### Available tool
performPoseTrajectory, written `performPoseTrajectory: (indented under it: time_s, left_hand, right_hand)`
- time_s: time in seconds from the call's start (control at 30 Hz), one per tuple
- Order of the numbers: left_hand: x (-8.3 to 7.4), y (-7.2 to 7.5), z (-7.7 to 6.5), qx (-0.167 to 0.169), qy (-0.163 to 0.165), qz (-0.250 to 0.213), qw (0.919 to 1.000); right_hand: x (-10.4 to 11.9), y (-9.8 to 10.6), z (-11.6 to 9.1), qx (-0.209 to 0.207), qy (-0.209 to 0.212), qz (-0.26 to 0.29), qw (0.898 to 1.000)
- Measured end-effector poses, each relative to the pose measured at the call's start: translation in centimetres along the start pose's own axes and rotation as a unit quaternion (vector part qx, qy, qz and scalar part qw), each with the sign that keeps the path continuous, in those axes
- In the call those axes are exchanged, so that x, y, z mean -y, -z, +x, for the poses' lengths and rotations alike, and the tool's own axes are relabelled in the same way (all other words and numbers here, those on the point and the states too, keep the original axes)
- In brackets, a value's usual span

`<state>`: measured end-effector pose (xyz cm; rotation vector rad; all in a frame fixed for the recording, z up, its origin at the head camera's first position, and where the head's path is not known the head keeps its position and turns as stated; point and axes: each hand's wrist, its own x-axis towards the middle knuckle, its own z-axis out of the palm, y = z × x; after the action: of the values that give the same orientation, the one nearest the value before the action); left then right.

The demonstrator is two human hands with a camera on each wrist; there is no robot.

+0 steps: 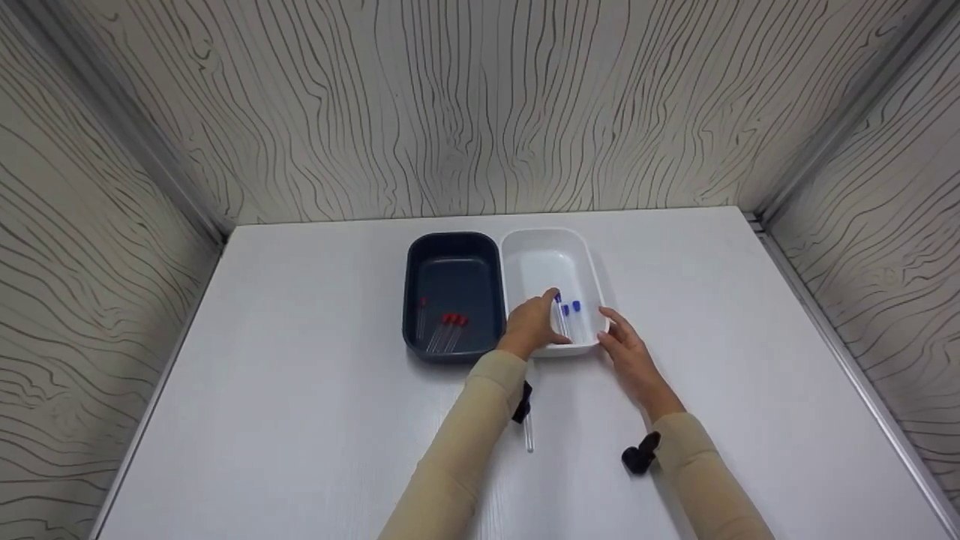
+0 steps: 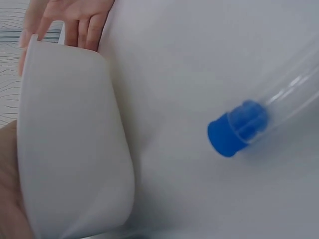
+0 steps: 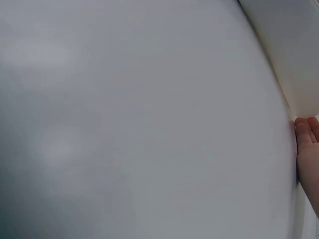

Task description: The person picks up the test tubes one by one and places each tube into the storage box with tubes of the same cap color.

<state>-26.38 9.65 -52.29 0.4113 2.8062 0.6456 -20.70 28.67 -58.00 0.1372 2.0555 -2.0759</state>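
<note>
My left hand (image 1: 529,322) reaches over the front of a white tray (image 1: 551,238). Between its thumb and fingers it holds a test tube with a blue cap (image 1: 557,298), low inside the tray. Other blue-capped test tubes lie beside it, one with its cap (image 1: 577,306) farther right. My right hand (image 1: 632,364) grips the tray's front right corner. Seen from the left wrist, the right hand's fingers (image 2: 92,32) rest against the tray's outer wall (image 2: 75,134). Another blue-capped test tube (image 2: 239,127) lies on the table beneath my left wrist; the forearm partly hides it in the head view.
A dark blue tray (image 1: 454,244) stands against the white tray's left side. Several red-capped test tubes (image 1: 453,319) lie in its front part. Both trays stand on a white table (image 1: 315,360) with patterned panels (image 1: 465,105) at the back and sides.
</note>
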Motion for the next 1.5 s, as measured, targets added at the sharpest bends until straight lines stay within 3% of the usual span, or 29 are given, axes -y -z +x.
performPoseTrajectory:
  time_s: [0.4, 1.13, 1.5]
  left_hand:
    - [-0.06, -0.33, 0.26, 0.005, -0.001, 0.052, 0.9986]
    - [0.22, -0.55, 0.26, -0.009, -0.010, 0.027, 0.9995]
    - [0.20, 0.16, -0.48, -0.040, -0.056, 0.013, 0.9975]
  right_hand:
    - [-0.12, -0.04, 0.28, -0.003, 0.020, 0.002, 1.000]
    - [-0.22, -0.13, 0.35, -0.007, 0.018, 0.019, 1.000]
    - [0.01, 0.07, 0.04, 0.007, -0.004, 0.010, 1.000]
